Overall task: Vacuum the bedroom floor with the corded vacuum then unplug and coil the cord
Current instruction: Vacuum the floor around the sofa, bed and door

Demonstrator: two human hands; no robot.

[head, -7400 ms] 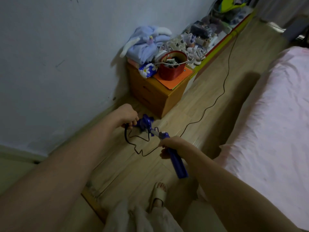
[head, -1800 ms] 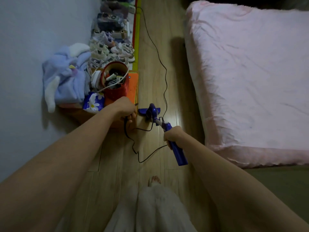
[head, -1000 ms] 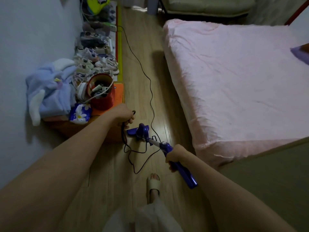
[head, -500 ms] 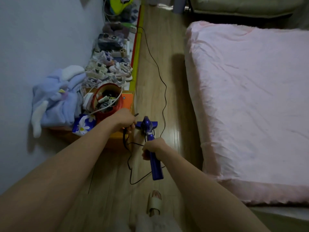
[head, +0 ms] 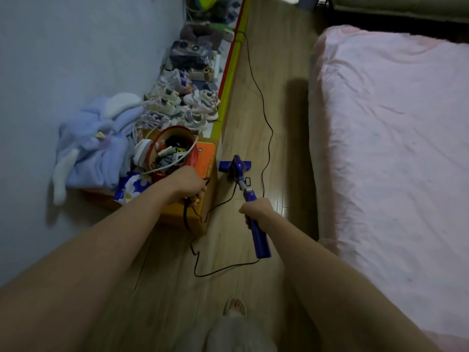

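Vacuum (head: 247,199) gripped by right hand (head: 256,208), left hand (head: 189,185) holding cord (head: 266,138) slack; sweeping underway; next, advance nozzle.

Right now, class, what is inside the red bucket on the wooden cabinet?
The red bucket holds a jumble of small dark and pale items and a white cable; what lies deeper is covered.

1. Right hand (head: 257,208) wrapped round the blue vacuum (head: 250,199) handle, nozzle down on the wood floor (head: 243,118) just beside the orange cabinet (head: 206,161).
2. Left hand (head: 189,184) gripping a loop of black cord (head: 264,118) over the cabinet's near corner.
3. Cord trailing along the floor between shoes (head: 182,102) and pink bed (head: 393,148).
4. Red bucket (head: 175,151) on the cabinet top, near its floor-side edge.
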